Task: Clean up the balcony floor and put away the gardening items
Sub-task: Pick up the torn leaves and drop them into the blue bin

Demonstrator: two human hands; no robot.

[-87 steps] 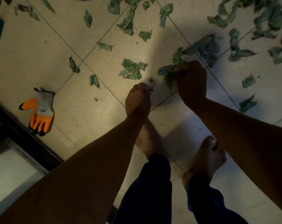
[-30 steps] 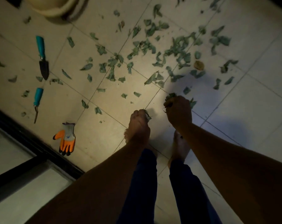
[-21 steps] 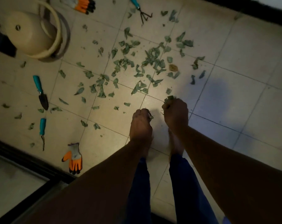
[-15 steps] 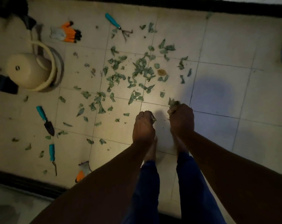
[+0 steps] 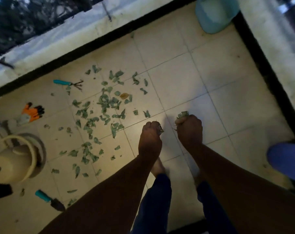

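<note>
Fingers of our left hand (image 5: 150,137) and right hand (image 5: 189,129) curl tight round wads of picked-up leaves (image 5: 182,114). Most scattered leaves (image 5: 107,105) still litter the floor (image 5: 219,92) toward its far-left edge. We judge cleanup barely begun: hand rake (image 5: 67,83) lies lengthwise along that edge, tines rightward; gloves (image 5: 32,113) and trowel (image 5: 49,199) wait

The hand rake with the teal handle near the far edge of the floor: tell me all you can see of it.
The hand rake lies flat on the pale tiled floor, close to the black border strip at the balcony's edge. It has a teal handle, likely plastic, and a short dark neck ending in a few splayed dark prongs, apparently metal. Handle points left, prongs right. Scattered green leaf scraps lie beside the prongs. No hand touches it.
</note>
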